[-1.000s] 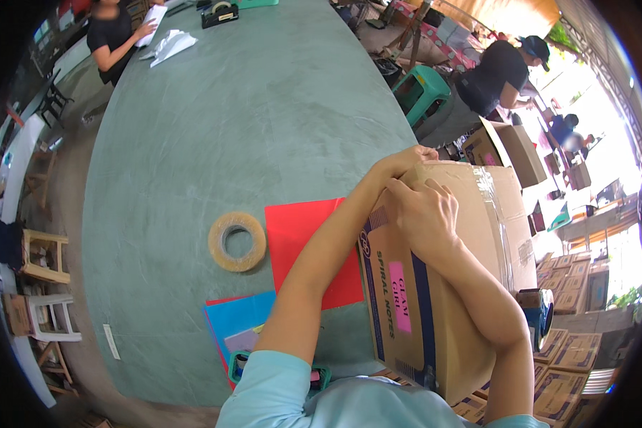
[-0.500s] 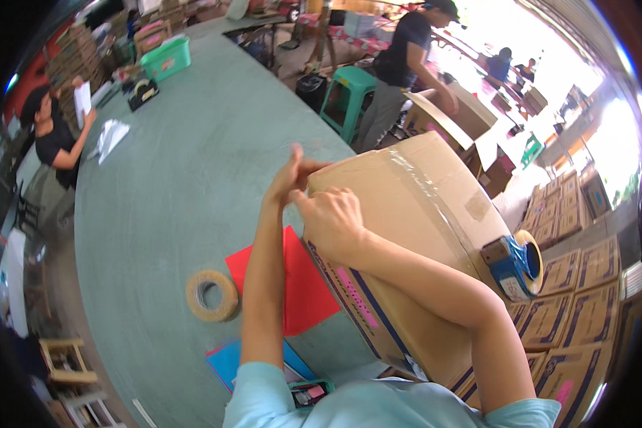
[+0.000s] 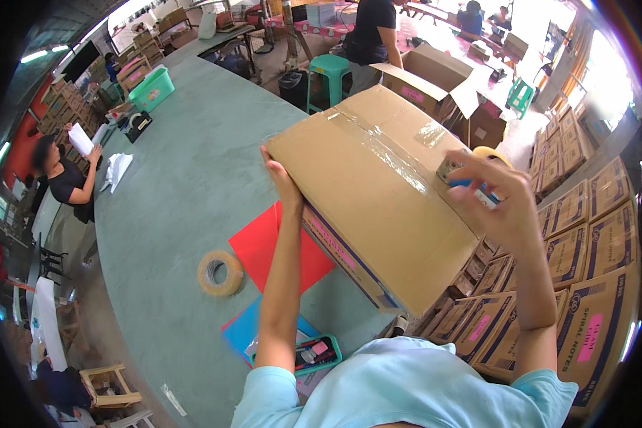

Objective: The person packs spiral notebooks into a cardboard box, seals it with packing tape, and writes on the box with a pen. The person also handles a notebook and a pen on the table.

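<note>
A large cardboard box (image 3: 364,192) stands tilted before me, its top seam covered with clear tape. My left hand (image 3: 284,184) lies along the box's left edge, palm against the side and fingers stretched out. Over the box's right end is my right hand (image 3: 493,191), its fingers bent and apart in front of a blue tape dispenser (image 3: 476,187) with a tan roll. Part of the dispenser is hidden behind the fingers, and whether they touch it is unclear. Red sheets (image 3: 253,239) lie on the table left of the box, close to a roll of tape (image 3: 220,273).
On the green table (image 3: 171,207) are blue folders (image 3: 244,329), a pencil case (image 3: 317,354) and a green basket (image 3: 151,89). Stacked cartons (image 3: 599,307) stand at right. One person (image 3: 68,178) holds papers at left; another (image 3: 371,36) stands by an open carton (image 3: 435,78).
My right hand has left the box's left corner and moved right to the tape dispenser. My left hand now rests flat along the left edge. The box appears turned and shifted in view.
</note>
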A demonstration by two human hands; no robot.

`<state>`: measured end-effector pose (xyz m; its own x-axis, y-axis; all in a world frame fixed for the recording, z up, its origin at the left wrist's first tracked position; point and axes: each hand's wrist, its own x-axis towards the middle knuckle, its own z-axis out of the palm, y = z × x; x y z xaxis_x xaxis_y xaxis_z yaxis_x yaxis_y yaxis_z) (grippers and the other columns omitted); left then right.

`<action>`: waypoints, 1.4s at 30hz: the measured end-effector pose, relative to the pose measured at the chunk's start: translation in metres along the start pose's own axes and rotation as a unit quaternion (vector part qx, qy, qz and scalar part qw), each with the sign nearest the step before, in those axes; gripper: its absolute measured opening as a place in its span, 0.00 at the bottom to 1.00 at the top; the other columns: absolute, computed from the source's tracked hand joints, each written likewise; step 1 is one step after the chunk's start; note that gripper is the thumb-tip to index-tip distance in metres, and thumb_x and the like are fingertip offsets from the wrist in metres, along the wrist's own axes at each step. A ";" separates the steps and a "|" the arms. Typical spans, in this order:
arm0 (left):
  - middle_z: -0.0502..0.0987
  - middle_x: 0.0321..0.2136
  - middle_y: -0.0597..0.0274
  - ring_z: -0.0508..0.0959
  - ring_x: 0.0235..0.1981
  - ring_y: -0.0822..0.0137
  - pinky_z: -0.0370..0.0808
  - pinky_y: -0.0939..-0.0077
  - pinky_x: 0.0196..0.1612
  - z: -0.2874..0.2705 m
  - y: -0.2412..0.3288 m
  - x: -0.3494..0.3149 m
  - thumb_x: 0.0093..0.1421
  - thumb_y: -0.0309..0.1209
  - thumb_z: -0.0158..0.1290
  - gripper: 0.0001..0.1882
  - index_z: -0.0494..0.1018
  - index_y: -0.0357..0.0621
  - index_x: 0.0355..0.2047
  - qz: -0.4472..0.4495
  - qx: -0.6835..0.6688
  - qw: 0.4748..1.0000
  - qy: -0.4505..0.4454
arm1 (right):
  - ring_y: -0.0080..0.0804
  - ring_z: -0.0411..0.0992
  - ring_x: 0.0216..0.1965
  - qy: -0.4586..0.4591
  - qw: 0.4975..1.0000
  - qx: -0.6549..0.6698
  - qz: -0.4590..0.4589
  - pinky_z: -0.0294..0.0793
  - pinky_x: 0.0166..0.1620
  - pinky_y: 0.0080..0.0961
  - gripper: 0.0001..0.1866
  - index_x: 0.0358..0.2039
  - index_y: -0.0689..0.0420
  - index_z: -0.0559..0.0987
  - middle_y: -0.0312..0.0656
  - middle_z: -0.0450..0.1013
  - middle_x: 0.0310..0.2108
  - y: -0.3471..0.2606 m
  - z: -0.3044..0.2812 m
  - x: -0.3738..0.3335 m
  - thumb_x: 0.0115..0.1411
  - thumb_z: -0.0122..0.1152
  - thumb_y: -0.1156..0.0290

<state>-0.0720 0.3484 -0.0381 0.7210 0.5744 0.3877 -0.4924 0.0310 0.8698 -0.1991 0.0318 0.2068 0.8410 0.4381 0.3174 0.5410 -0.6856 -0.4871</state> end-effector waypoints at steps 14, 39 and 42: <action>0.53 0.64 0.54 0.59 0.62 0.56 0.60 0.61 0.59 -0.070 0.180 -0.243 0.61 0.54 0.45 0.40 0.46 0.47 0.66 -0.097 0.138 0.985 -0.032 | 0.31 0.67 0.52 0.155 0.958 0.227 -0.083 0.64 0.55 0.23 0.31 0.59 0.61 0.66 0.43 0.69 0.53 0.119 0.013 -0.054 0.53 0.61 0.77; 0.58 0.55 0.42 0.61 0.55 0.45 0.62 0.50 0.54 -0.201 0.139 -0.479 0.40 0.51 0.66 0.54 0.51 0.38 0.61 -0.307 0.659 0.632 0.269 | 0.44 0.65 0.48 0.014 0.977 0.016 -0.213 0.55 0.59 0.50 0.31 0.53 0.42 0.73 0.45 0.68 0.41 0.006 0.384 -0.111 0.46 0.64 0.74; 0.63 0.49 0.44 0.64 0.51 0.47 0.64 0.53 0.51 -0.218 0.131 -0.478 0.39 0.49 0.67 0.51 0.56 0.35 0.57 -0.321 0.673 0.614 0.260 | 0.42 0.67 0.44 -0.118 0.964 0.157 -0.181 0.64 0.53 0.40 0.26 0.51 0.50 0.74 0.46 0.70 0.39 0.002 0.370 -0.136 0.49 0.65 0.66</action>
<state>-0.5876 0.2557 -0.1757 0.1306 0.9913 -0.0133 0.9128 -0.1151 0.3919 -0.3110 0.1861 -0.1381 0.5546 0.7612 0.3362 0.7422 -0.2699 -0.6134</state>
